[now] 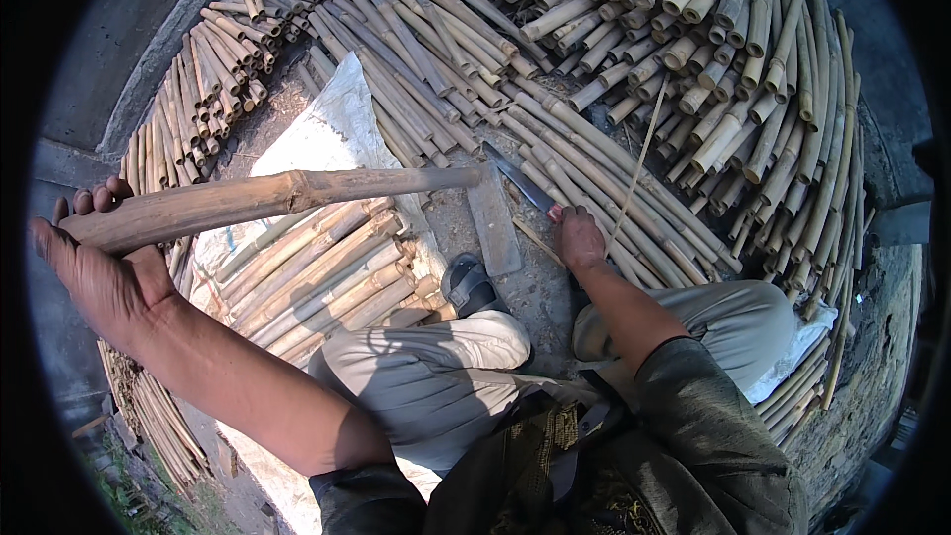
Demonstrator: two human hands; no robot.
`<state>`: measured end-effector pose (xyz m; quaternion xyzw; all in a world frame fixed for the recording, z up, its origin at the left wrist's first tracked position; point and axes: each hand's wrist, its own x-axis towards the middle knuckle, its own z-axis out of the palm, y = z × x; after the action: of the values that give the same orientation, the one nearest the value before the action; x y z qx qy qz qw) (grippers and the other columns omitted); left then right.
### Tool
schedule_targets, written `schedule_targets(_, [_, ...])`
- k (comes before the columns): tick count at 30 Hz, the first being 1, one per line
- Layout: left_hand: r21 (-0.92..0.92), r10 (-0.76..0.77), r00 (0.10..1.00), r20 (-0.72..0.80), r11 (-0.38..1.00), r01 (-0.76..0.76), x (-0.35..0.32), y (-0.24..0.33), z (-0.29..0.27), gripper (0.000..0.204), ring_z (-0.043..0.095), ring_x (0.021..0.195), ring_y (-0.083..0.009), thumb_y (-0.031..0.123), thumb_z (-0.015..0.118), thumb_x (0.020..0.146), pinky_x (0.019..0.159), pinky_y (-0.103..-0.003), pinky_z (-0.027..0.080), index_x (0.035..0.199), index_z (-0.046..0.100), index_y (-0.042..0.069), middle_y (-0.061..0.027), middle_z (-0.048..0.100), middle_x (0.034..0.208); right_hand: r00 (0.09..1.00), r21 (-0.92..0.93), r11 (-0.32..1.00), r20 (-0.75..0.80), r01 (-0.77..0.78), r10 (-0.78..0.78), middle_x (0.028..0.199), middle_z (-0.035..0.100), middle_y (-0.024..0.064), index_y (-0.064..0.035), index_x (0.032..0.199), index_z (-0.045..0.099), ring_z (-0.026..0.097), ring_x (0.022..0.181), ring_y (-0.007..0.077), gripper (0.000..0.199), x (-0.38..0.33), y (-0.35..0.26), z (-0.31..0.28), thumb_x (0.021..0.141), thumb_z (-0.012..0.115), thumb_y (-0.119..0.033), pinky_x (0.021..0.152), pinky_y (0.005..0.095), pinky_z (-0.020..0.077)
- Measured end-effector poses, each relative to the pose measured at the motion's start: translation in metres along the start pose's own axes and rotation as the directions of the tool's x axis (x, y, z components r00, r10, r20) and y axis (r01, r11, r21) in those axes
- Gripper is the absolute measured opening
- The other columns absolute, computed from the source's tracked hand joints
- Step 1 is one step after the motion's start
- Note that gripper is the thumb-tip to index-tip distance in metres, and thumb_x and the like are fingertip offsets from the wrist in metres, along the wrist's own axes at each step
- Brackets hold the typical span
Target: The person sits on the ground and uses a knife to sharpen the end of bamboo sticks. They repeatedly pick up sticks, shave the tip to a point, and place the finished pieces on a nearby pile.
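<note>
Fingers of the left hand [99,267] curl shut around the thick end of a long brown bamboo pole [267,200], their tips showing over its upper side, the thumb stretched out beneath. That pole runs level across the left half of the view, and its far tip ends right at the top of a flat grey stone block [492,218] lying on the bare dirt ground [540,287].

Across from it, the right hand [580,238] is closed on the handle of a dark-bladed chopping knife [520,178]; the blade slants up and to the left, its point just beside the pole's tip. A thin pale bamboo sliver [634,173] stands upward near this hand.

Open room is scarce. Heaps of cut pale bamboo sticks [693,69] ring the far and right edges of the ground, fanned outward. A smaller stack of bamboo lengths [317,277] lies on a white woven sack [332,129] under the pole. Bare ground shows only in a narrow strip around the stone block, between the two hands.

Left forearm bare, reaching out wide to the left. Right forearm crossing over a bent knee in light grey trousers [436,376], sleeve dark. A dark sandal [468,282] sits just below the stone block.
</note>
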<state>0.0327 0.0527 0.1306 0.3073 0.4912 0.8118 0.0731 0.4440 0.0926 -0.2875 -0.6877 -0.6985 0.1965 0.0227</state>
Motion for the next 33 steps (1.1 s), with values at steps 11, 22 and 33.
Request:
schedule_targets(11, [-0.147,-0.042,0.988,0.149,0.987,0.064,-0.016,-0.003,0.025,0.048,0.057,0.091,-0.0272,0.036,0.061,0.104,0.095,-0.043,0.053,0.123,0.050,-0.006,-0.0155,0.053,0.098,0.962,-0.062,0.984,0.205,-0.169,0.178,0.124,0.058,0.0241,0.0022,0.122,0.060,0.067,0.112,0.0378,0.045,0.018,-0.006,-0.007,0.083,0.072,-0.016,0.090,0.0471,0.0583])
schedule_targets(22, [-0.295,-0.012,0.990,0.139,0.954,0.053,-0.057,0.014,0.054,0.027,0.053,0.074,-0.0158,0.029,0.073,0.098,0.072,-0.031,0.046,0.094,0.058,0.007,-0.0049,0.054,0.081,0.970,0.474,0.866,-0.239,0.158,-0.047,0.088,0.069,0.0210,0.0038,0.108,0.062,0.073,0.089,0.0327,0.030,-0.046,-0.078,-0.171,0.090,0.066,-0.020,0.077,0.0428,0.0542])
schedule_targets(33, [-0.319,0.020,0.966,0.256,0.945,0.065,-0.099,0.037,0.066,0.032,0.053,0.067,-0.0154,0.036,0.065,0.102,0.066,-0.030,0.048,0.090,0.056,0.008,-0.0060,0.052,0.073,0.806,0.697,0.405,-0.500,0.592,-0.318,0.084,0.067,0.0138,0.0000,0.114,0.065,0.067,0.071,0.0269,0.025,-0.145,-0.170,-0.209,0.097,0.068,-0.018,0.068,0.0374,0.0522])
